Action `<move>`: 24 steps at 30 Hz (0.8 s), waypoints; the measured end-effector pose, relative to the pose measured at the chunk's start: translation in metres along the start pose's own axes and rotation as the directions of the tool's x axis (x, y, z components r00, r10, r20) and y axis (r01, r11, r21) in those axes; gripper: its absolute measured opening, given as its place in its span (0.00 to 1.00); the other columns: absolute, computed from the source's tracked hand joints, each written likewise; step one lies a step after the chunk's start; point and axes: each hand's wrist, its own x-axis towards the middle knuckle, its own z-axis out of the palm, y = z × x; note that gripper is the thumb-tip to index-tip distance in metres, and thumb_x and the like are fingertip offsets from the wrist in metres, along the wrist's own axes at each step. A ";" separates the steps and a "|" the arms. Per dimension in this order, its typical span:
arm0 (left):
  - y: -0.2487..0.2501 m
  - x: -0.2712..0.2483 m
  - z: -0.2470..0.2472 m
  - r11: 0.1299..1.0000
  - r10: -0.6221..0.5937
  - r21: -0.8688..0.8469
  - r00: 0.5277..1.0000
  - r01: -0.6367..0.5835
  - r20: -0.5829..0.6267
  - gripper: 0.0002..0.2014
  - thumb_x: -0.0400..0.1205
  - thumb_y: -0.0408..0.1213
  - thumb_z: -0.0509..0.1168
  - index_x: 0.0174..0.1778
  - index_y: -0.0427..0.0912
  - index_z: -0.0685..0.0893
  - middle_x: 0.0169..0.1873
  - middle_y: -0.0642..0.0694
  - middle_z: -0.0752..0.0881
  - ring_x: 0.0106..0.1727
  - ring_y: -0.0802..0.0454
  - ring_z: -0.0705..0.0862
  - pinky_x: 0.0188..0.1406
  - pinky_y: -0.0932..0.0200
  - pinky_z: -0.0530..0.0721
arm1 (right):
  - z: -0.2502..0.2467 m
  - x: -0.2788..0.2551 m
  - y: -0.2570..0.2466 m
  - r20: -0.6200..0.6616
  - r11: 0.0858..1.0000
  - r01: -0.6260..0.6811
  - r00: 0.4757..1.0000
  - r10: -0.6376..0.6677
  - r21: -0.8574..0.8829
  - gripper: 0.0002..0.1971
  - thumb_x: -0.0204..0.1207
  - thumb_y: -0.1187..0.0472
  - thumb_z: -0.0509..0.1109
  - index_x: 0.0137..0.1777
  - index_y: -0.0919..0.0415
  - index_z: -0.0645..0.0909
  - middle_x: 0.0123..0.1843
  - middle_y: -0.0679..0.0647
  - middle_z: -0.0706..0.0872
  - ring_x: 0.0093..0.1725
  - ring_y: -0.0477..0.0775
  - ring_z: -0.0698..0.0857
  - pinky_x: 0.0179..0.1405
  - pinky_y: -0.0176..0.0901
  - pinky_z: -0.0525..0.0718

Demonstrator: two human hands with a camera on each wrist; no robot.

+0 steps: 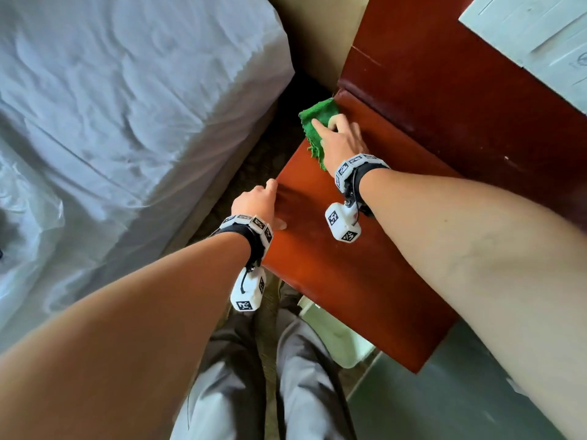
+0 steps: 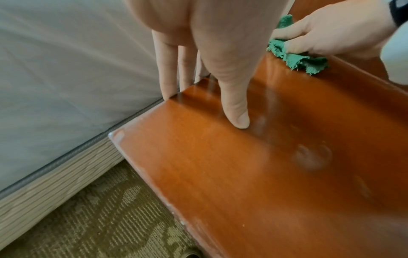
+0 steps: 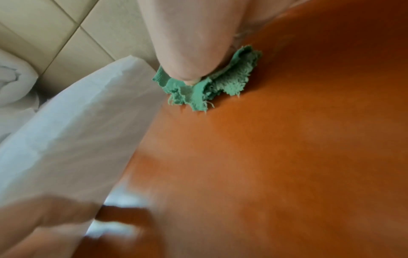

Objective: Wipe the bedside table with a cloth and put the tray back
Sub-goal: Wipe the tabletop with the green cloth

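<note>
Head view: my right hand [image 1: 341, 139] presses the cloth [image 1: 314, 128] flat on the far left corner of the desk [image 1: 333, 265], close to the bed [image 1: 127, 106], because that corner is where I judge the wiping is going on. My fingers are bent over the cloth, the forefinger lying straight along it. My left hand [image 1: 259, 203] rests on the desk's left edge, probably to steady me as I lean in. A white tray [image 1: 540, 42] shows at the upper right, well apart from the cloth; I judge it is set aside to keep the top free for wiping, so putting it back is not yet done.

Left wrist view: my left fingers [image 2: 167, 69] hang straight down over the edge, apart from one another, and the thumb [image 2: 234, 97] lies flat on the top. They hold nothing. Beyond them my right hand clamps the cloth against the wood. Dull smears show on the near part of the desk, so I think wiping is still needed there.

Right wrist view: one finger [image 3: 187, 52] pins the bunched cloth right at the edge beside the bed, which keeps it from sliding out.
</note>
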 end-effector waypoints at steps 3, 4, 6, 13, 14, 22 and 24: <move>0.002 0.001 -0.002 1.000 0.001 -0.006 1.000 -0.001 0.002 0.44 0.68 0.50 0.82 0.73 0.44 0.64 0.58 0.42 0.82 0.57 0.37 0.84 0.41 0.49 0.77 | -0.009 0.017 0.015 -0.016 0.999 -0.023 1.000 0.024 0.031 0.31 0.77 0.66 0.64 0.78 0.40 0.68 0.59 0.52 0.72 0.54 0.61 0.72 0.39 0.48 0.72; 0.002 0.001 -0.003 1.000 0.004 -0.002 1.000 -0.004 0.004 0.44 0.67 0.50 0.82 0.72 0.44 0.64 0.57 0.42 0.82 0.57 0.37 0.84 0.41 0.49 0.77 | -0.012 0.022 0.019 -0.024 0.999 -0.035 0.999 0.036 0.039 0.31 0.77 0.66 0.64 0.79 0.41 0.68 0.60 0.53 0.72 0.55 0.61 0.72 0.40 0.48 0.73; 0.002 0.001 -0.004 1.000 0.010 0.006 1.000 -0.010 0.011 0.45 0.67 0.50 0.82 0.74 0.44 0.64 0.58 0.42 0.82 0.57 0.37 0.84 0.42 0.49 0.78 | -0.018 0.030 0.027 -0.035 0.997 -0.065 0.997 0.066 0.034 0.31 0.77 0.66 0.62 0.79 0.43 0.67 0.62 0.54 0.72 0.57 0.62 0.72 0.42 0.48 0.71; 0.004 -0.002 -0.006 1.000 -0.006 -0.005 1.000 0.006 0.009 0.46 0.67 0.49 0.83 0.75 0.44 0.63 0.59 0.41 0.82 0.59 0.37 0.83 0.44 0.48 0.79 | -0.015 0.012 0.035 -0.109 0.966 -0.220 0.966 0.236 0.139 0.31 0.74 0.68 0.58 0.77 0.47 0.71 0.65 0.56 0.73 0.59 0.65 0.73 0.55 0.53 0.77; 0.005 -0.002 -0.006 1.000 -0.008 -0.004 1.000 0.008 0.011 0.46 0.67 0.49 0.83 0.75 0.44 0.64 0.59 0.41 0.82 0.59 0.37 0.83 0.44 0.48 0.79 | -0.012 0.001 0.041 -0.125 0.950 -0.270 0.949 0.291 0.156 0.31 0.73 0.68 0.57 0.77 0.48 0.71 0.65 0.57 0.72 0.59 0.65 0.73 0.56 0.54 0.77; 0.003 -0.002 -0.007 1.000 0.000 -0.012 1.000 0.000 -0.007 0.45 0.66 0.49 0.83 0.74 0.44 0.65 0.58 0.40 0.82 0.57 0.36 0.84 0.39 0.50 0.77 | -0.018 -0.023 0.069 -0.069 0.941 -0.338 0.939 0.338 0.013 0.34 0.75 0.69 0.58 0.81 0.49 0.63 0.68 0.58 0.68 0.61 0.66 0.72 0.58 0.54 0.76; 0.003 -0.003 -0.006 1.000 0.011 -0.009 1.000 -0.011 -0.014 0.44 0.66 0.50 0.83 0.73 0.44 0.66 0.57 0.41 0.82 0.56 0.37 0.84 0.39 0.50 0.77 | -0.017 -0.011 0.056 -0.059 0.953 -0.303 0.952 0.300 -0.033 0.35 0.74 0.70 0.58 0.81 0.50 0.62 0.71 0.60 0.66 0.61 0.67 0.71 0.53 0.52 0.75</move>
